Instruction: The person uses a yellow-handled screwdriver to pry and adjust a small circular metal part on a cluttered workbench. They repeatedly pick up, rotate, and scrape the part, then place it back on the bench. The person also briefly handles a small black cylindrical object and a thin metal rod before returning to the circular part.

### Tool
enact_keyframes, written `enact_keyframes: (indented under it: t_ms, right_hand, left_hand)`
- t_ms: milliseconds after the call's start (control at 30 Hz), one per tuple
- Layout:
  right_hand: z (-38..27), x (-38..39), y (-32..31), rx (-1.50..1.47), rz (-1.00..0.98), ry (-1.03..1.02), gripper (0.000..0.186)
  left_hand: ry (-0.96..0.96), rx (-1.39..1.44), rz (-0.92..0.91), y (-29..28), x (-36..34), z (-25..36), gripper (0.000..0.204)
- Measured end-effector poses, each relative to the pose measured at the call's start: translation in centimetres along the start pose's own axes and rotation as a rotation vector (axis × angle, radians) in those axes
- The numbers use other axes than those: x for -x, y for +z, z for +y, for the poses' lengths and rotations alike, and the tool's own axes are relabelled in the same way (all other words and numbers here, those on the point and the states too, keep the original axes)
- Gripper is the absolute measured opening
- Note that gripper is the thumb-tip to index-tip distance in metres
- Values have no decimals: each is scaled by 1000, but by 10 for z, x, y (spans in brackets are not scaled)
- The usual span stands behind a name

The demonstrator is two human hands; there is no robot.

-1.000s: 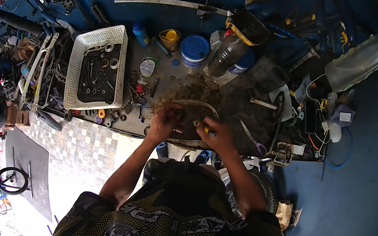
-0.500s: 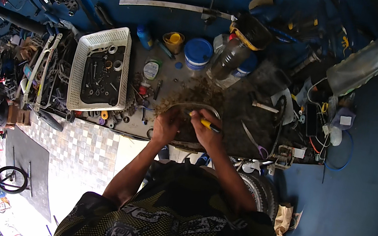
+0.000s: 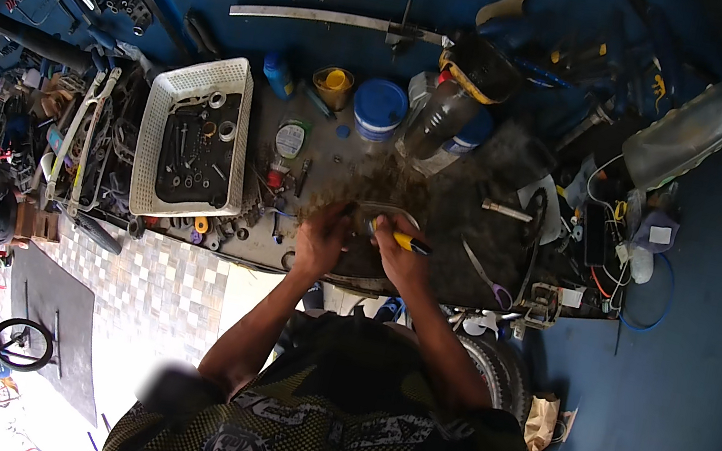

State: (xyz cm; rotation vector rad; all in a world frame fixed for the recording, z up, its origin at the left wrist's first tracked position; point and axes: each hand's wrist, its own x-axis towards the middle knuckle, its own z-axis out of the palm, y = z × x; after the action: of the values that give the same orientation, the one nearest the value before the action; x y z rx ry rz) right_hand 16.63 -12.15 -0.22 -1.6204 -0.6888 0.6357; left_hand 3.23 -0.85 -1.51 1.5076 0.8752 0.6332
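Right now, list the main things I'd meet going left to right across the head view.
White basket, labelled bottle, left hand, right hand gripping a yellow-and-black tool, purple-handled scissors, large green-capped bottle.

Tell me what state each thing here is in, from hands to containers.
Right hand: closed around yellow-handled tool.
Left hand: curled, grip unclear.
Yellow-handled tool: held.
White basket: open-topped, holding metal parts.
Blue-lidded tub: closed.
Brown cup: open-topped, yellow item inside.
Green-capped bottle: capped.
Purple-handled scissors: lying down, open or shut unclear.
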Motion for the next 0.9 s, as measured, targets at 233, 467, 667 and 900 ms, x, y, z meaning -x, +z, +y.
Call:
enact_keyframes:
  t_ms: [233, 467, 667, 900]
  right_hand:
    - [0, 9, -28, 493, -119, -401, 20]
    - [-31, 1, -18, 180, -113, -153, 17]
    - [-42, -6, -24, 128, -235, -183, 17]
    - [-48, -3, -25, 171, -262, -447, 14]
  left_hand:
    - [-121, 121, -23, -10, -10, -9, 32]
    - [-111, -14, -125, -6, -7, -8, 30]
    - [-48, 97, -7, 0, 0, 1, 25]
    - [-43, -19, -42, -7, -4, 0, 21]
